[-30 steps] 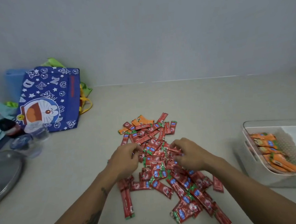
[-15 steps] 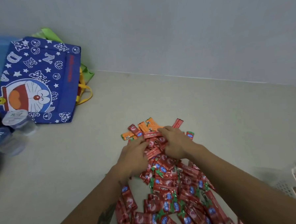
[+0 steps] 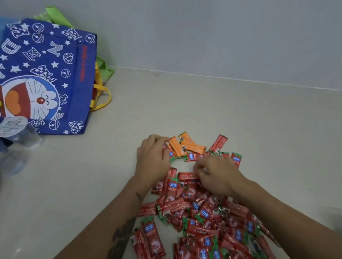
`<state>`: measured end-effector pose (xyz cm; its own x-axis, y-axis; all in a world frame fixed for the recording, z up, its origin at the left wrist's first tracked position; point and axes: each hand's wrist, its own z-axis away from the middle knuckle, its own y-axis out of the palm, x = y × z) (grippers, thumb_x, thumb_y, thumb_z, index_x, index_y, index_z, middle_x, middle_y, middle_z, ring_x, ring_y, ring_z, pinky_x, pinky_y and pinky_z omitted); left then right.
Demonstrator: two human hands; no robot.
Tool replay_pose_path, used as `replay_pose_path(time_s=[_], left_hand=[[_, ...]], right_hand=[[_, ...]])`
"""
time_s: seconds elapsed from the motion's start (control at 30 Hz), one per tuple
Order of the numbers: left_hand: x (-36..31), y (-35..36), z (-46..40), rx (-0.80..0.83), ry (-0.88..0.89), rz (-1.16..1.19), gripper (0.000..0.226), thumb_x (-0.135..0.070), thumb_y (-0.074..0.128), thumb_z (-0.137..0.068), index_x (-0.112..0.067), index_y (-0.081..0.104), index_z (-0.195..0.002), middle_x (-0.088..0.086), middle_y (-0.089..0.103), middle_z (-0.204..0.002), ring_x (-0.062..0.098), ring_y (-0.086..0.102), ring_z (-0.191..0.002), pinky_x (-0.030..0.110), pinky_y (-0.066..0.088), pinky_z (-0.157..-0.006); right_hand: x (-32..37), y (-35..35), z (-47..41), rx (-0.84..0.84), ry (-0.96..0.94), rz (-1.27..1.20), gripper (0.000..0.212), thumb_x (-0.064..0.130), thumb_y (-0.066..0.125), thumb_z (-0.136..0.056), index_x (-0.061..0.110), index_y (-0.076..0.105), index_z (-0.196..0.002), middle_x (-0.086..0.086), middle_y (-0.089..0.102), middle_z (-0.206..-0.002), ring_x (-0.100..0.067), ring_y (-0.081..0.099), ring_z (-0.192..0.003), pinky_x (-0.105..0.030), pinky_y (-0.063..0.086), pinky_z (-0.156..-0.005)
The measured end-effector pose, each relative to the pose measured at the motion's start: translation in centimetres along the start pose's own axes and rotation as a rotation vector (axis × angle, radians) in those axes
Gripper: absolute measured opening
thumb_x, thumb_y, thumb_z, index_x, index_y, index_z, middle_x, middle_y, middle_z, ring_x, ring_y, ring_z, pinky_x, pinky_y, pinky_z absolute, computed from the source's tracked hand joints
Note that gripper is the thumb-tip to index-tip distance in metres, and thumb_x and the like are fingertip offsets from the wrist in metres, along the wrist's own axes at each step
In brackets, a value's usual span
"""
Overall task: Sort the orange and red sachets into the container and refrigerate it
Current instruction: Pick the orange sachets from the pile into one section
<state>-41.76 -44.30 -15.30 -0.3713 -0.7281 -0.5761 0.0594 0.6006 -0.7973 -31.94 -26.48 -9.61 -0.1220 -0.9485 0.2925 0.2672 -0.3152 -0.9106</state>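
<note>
On the counter, far edge of pile: I see the orange sachets lying clustered.
Left hand: fingers curled onto the nearest orange sachet, touching it; I cannot tell if it pinches.
Right hand: fingers curled over the red sachets; hold unclear.
Red sachets: heaped beneath both wrists.
Bag: blue, far left by the wall.

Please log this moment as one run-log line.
stage: sorting | left hand: at small orange foil sachets | right hand: on red foil sachet pile
</note>
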Motion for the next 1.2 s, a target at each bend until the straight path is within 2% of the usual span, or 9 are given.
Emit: replay_pose_path(time_s=[0.13,0.27,0.5,0.67,0.83,0.9,1.0,1.13,1.2], left_hand=[[-0.6,0.8,-1.8,0.149,-0.018,-0.203,0.028,-0.047,0.056,-0.089,-0.029,0.061,-0.110,-0.007,0.046,-0.117,0.016,0.040,-0.114,0.037,0.033,-0.096],[-0.1,0.2,-1.1,0.163,-0.083,-0.164,0.018,-0.026,0.062,-0.080,-0.026,0.052,-0.095,-0.004,0.044,-0.111,0.018,0.045,-0.105,0.035,0.042,-0.088],[0.0,-1.0,-0.5,0.319,-0.099,-0.396,0.055,-0.039,0.057,-0.082,-0.021,0.038,-0.130,0.000,0.040,-0.128,0.021,0.040,-0.120,0.043,0.033,-0.100],[-1.3,-0.6,-0.6,0.313,-0.139,-0.490,0.058,-0.050,0.038,-0.087,-0.013,0.044,-0.131,0.007,0.041,-0.129,0.025,0.039,-0.122,0.049,0.031,-0.103],[-2.1,-0.1,-0.4,0.302,-0.172,-0.536,0.072,-0.067,0.044,-0.086,-0.012,0.040,-0.133,0.009,0.041,-0.131,0.028,0.039,-0.120,0.048,0.033,-0.100],[-2.4,0.4,-0.2,0.283,-0.160,-0.518,0.066,-0.062,0.049,-0.088,-0.013,0.039,-0.131,0.008,0.041,-0.128,0.027,0.040,-0.118,0.047,0.033,-0.099],[-2.4,1.1,0.1,0.252,-0.193,-0.416,0.050,-0.049,0.052,-0.092,-0.015,0.042,-0.127,0.006,0.046,-0.124,0.025,0.042,-0.117,0.044,0.033,-0.099],[-1.5,1.1,0.5,0.230,-0.199,-0.332,0.037,-0.036,0.057,-0.092,-0.013,0.046,-0.120,0.006,0.049,-0.120,0.024,0.046,-0.111,0.038,0.038,-0.092],[-0.9,0.8,0.7,0.247,-0.191,-0.314,0.036,-0.031,0.059,-0.090,-0.013,0.046,-0.119,0.006,0.049,-0.119,0.023,0.046,-0.109,0.035,0.040,-0.089]], right_hand=[[0.7,-0.7,-5.1,-0.186,0.079,-0.050,0.042,0.028,0.053,-0.090,0.018,0.054,-0.131,-0.009,0.054,-0.126,-0.030,0.051,-0.116,-0.044,0.043,-0.096],[1.4,0.2,-8.5,-0.059,0.141,0.080,0.050,0.028,0.057,-0.089,0.012,0.041,-0.134,-0.012,0.043,-0.131,-0.032,0.042,-0.121,-0.046,0.042,-0.095],[0.8,1.3,-9.2,-0.054,0.188,-0.095,0.049,0.020,0.063,-0.081,0.012,0.040,-0.123,-0.010,0.052,-0.120,-0.031,0.048,-0.111,-0.048,0.045,-0.094],[0.8,1.2,-8.7,0.016,0.228,-0.163,0.037,0.018,0.055,-0.086,0.012,0.039,-0.118,-0.009,0.052,-0.100,-0.034,0.052,-0.103,-0.043,0.046,-0.082],[0.5,0.4,-8.8,-0.056,0.244,-0.392,0.024,0.012,0.054,-0.092,0.008,0.045,-0.114,-0.009,0.056,-0.099,-0.030,0.057,-0.091,-0.034,0.039,-0.063],[0.7,0.1,-9.1,-0.135,0.230,-0.438,0.006,0.006,0.055,-0.087,0.010,0.054,-0.091,-0.008,0.059,-0.090,-0.027,0.057,-0.080,-0.030,0.036,-0.056],[2.2,0.0,-9.4,-0.186,0.211,-0.513,0.017,0.003,0.052,-0.085,0.012,0.049,-0.072,-0.008,0.055,-0.078,-0.021,0.049,-0.065,-0.029,0.033,-0.052],[3.6,0.5,-10.9,-0.120,0.264,-0.620,0.003,0.014,0.047,-0.092,0.012,0.046,-0.091,-0.002,0.051,-0.080,-0.014,0.046,-0.064,-0.029,0.033,-0.054],[3.8,1.0,-11.6,-0.062,0.316,-0.624,0.020,0.023,0.051,-0.084,0.012,0.045,-0.100,-0.004,0.056,-0.086,-0.018,0.052,-0.070,-0.030,0.037,-0.056]])
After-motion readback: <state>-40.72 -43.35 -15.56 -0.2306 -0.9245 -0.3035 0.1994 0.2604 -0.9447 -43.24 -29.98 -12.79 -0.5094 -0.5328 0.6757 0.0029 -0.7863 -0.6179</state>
